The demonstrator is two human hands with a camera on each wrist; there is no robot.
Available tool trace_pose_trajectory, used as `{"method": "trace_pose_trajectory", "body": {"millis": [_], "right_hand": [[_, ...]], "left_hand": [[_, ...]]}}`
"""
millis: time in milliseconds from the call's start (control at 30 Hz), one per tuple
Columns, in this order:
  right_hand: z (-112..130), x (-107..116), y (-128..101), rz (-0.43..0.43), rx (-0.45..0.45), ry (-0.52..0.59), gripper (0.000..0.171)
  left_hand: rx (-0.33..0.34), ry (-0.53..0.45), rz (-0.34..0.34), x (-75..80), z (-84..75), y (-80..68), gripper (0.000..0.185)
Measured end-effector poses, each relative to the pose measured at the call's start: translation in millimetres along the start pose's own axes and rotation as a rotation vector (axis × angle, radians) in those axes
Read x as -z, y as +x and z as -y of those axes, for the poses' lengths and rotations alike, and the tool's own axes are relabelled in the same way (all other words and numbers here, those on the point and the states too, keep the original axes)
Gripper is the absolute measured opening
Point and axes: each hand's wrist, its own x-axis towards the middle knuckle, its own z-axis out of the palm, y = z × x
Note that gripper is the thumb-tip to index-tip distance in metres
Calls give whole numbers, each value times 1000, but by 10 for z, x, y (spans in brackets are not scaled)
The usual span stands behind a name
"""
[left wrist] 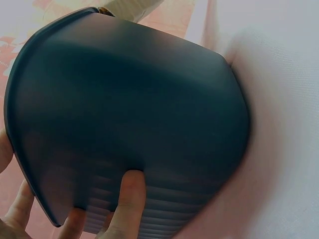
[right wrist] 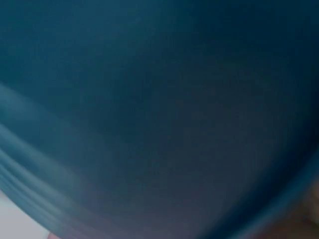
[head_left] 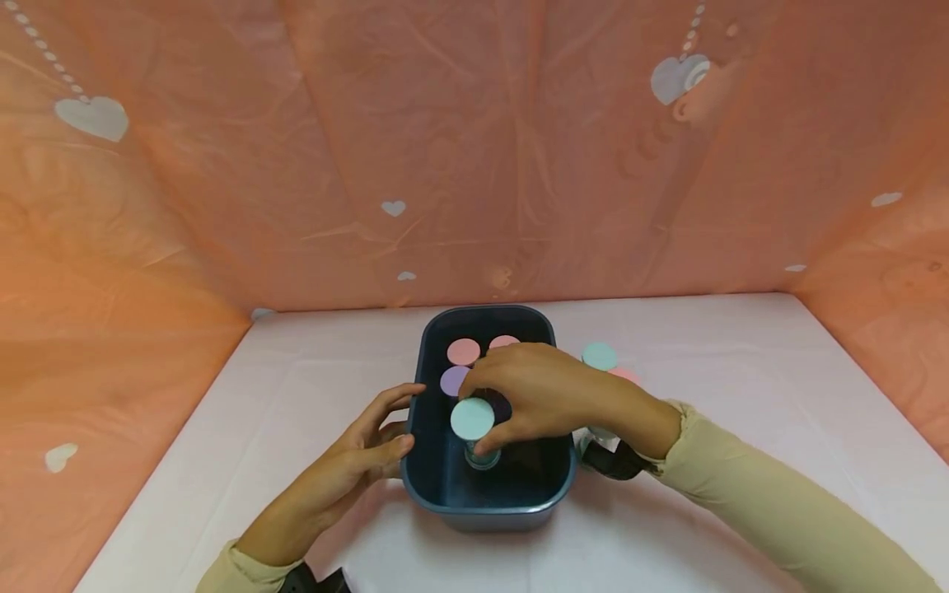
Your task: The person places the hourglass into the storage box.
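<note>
A dark blue rectangular bin (head_left: 489,509) stands on the white surface. Inside it, my right hand (head_left: 544,391) pinches a small clear jar with a mint lid (head_left: 472,419) between thumb and fingers. Farther back in the bin are a purple lid (head_left: 454,381), a pink lid (head_left: 463,352) and another pink lid (head_left: 504,340), partly covered by the hand. My left hand (head_left: 363,445) rests against the bin's left side, its thumb (left wrist: 130,199) pressing the outer wall and a fingertip at the rim. The right wrist view holds only blurred bin wall.
Right of the bin stand a mint-lidded item (head_left: 599,356) and a pink-lidded one (head_left: 624,375), partly behind my right forearm. Some clear glass or plastic shows beside the right wrist. Orange sheeting (head_left: 474,165) with pale hearts encloses the back and sides.
</note>
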Motion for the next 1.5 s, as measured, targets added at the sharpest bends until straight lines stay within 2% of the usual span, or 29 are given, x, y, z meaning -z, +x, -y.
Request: {"method": "trace_pose_trajectory", "body": {"millis": [333,633,967,1333,1500], "right_hand": [[-23,-140,195,69,59,-31,50],[-75,-229,232,90,45,-33,49],[-86,-329,260,105,41,-38,50],[-85,-294,269,121,-9,-110,53],[-82,-279,256,119,-23,-101,52]], "left_hand": [[14,-6,-8,-10,6,-26,56],[2,-6,-2,-4,29,-25,56],[19,-12,-9,-2,41,-46,57],[-18,4,14,14,44,10,56],[-28,4,19,12,37,25,56]]}}
